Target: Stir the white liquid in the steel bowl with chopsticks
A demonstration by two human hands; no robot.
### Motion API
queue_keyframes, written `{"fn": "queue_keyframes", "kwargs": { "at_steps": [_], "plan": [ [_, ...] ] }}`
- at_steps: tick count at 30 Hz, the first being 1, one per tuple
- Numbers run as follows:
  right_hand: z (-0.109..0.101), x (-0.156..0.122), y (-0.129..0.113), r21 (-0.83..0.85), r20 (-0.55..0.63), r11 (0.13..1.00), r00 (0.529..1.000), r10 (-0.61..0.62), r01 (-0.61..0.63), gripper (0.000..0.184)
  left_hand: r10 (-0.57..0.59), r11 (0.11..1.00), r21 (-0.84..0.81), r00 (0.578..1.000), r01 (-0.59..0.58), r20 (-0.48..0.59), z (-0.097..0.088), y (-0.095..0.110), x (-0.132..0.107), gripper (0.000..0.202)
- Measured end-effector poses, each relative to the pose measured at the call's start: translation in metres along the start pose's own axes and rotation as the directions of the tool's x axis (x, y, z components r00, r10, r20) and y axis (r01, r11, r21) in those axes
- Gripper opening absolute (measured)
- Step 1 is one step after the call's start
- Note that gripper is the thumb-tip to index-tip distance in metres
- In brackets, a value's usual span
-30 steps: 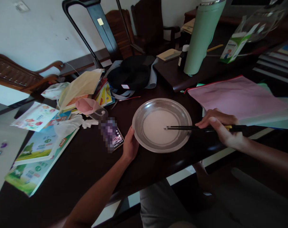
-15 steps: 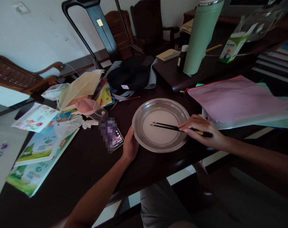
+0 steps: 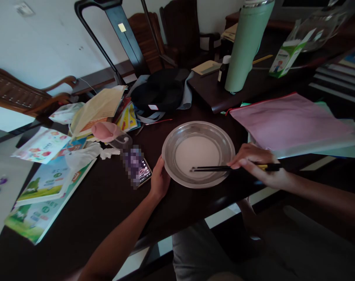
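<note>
A round metal basin [image 3: 169, 156] stands on the dark table, with a whitish layer [image 3: 195, 154] covering its bottom; whether that is liquid or powder I cannot tell. My left hand [image 3: 160, 177] grips the basin's left rim, thumb along the edge and the other fingers mostly hidden beneath. In my right hand [image 3: 253, 162], closed at the basin's right side, is a pair of black chopsticks [image 3: 212, 169] with gold bands near the thick ends. Their tips lie low over the whitish layer, close together and pointing left.
Left of the basin lies a lit phone [image 3: 139, 168], partly pixelated. Books [image 3: 45, 187], tissues and a pink-topped cup [image 3: 105, 132] are further left. A black bag [image 3: 158, 91] sits behind. To the right are a pink zip pouch [image 3: 288, 121] and a green tumbler [image 3: 247, 47].
My right hand has moved right and slightly down, and the chopsticks' tips have shifted toward the near side of the basin. My left hand stays on the rim.
</note>
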State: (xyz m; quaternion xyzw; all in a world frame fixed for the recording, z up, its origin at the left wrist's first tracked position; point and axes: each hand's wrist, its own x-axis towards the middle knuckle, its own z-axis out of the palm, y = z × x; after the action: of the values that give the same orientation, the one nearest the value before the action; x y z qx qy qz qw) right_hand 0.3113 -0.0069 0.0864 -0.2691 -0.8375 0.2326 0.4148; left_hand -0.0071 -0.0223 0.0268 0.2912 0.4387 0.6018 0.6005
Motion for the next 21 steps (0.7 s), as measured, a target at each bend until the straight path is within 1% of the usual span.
{"fn": "queue_keyframes", "kwargs": {
  "at_steps": [3,6,9,12,14,16,19,21],
  "plan": [
    [0.013,0.003,0.004,-0.070,0.023,0.997,0.999,-0.022,0.024,0.014,0.006,1.000,0.002,1.000,-0.006,0.011,0.000,0.001,0.000,0.035],
    [0.018,0.006,0.007,-0.130,0.026,0.991,0.999,-0.023,0.026,0.012,-0.001,1.000,-0.017,1.000,0.001,0.002,-0.001,0.000,0.000,0.033],
    [0.014,0.008,0.009,-0.181,-0.005,0.983,1.000,0.013,-0.013,0.013,-0.004,1.000,-0.016,1.000,0.004,-0.003,-0.001,0.000,0.001,0.032],
    [0.002,0.006,0.008,-0.196,-0.079,0.979,0.996,0.044,-0.059,0.018,0.002,1.000,-0.006,1.000,-0.002,0.000,0.000,0.000,0.000,0.032],
    [-0.007,0.004,0.006,-0.169,-0.136,0.983,0.989,0.054,-0.077,0.026,-0.001,1.000,-0.010,1.000,0.001,-0.003,0.001,0.001,-0.001,0.032],
    [-0.013,0.001,0.004,-0.104,-0.172,0.991,0.983,0.068,-0.086,0.033,-0.005,1.000,-0.020,1.000,0.005,-0.004,0.002,0.001,-0.001,0.032],
    [-0.015,-0.002,0.000,0.016,-0.149,0.998,0.987,0.056,-0.054,0.038,-0.007,1.000,-0.029,1.000,0.007,-0.006,0.001,0.000,-0.001,0.033],
    [-0.012,-0.003,-0.002,0.030,-0.093,0.999,0.996,0.013,-0.010,0.036,-0.005,1.000,-0.023,1.000,0.005,-0.011,0.001,0.000,0.000,0.033]
  ]
}}
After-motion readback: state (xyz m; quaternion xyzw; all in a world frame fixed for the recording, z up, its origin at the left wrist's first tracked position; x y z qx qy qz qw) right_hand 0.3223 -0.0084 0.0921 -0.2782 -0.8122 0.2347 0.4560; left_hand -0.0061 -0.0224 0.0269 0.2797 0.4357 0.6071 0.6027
